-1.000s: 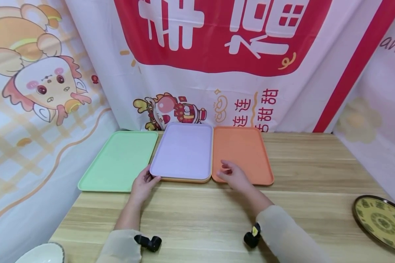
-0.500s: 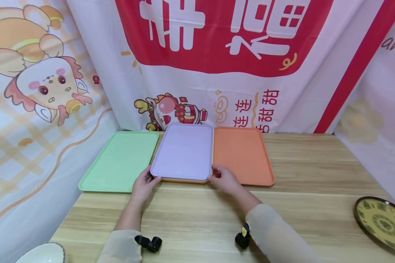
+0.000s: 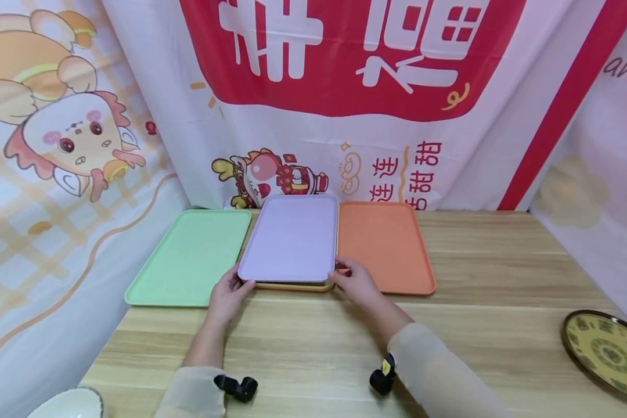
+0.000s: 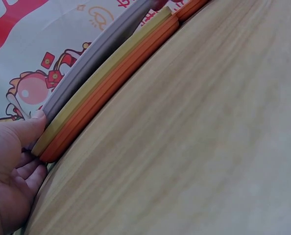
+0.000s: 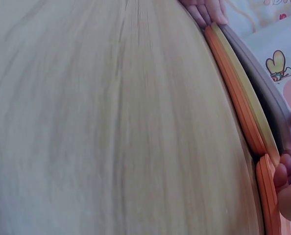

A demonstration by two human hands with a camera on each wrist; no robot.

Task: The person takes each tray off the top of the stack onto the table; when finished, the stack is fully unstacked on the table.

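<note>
A lavender tray tops a stack at the middle of the table. Beneath it lie a yellow tray and an orange tray. My right hand pinches the lavender tray's near right corner, and a dark gap shows between that side and the yellow tray. At the near left corner my left hand grips the lavender tray, thumb on its edge, with the other fingers lower beside the stack. In the left wrist view, the lavender tray is tilted, its left corner close to the yellow one.
A green tray lies left of the stack and another orange tray lies right of it. A round patterned plate is at the right edge; a white bowl is at the lower left. A printed cloth hangs behind.
My right hand has come left from over the right orange tray to the lavender tray's corner, which has risen slightly off the stack. The left hand has stayed in place.
</note>
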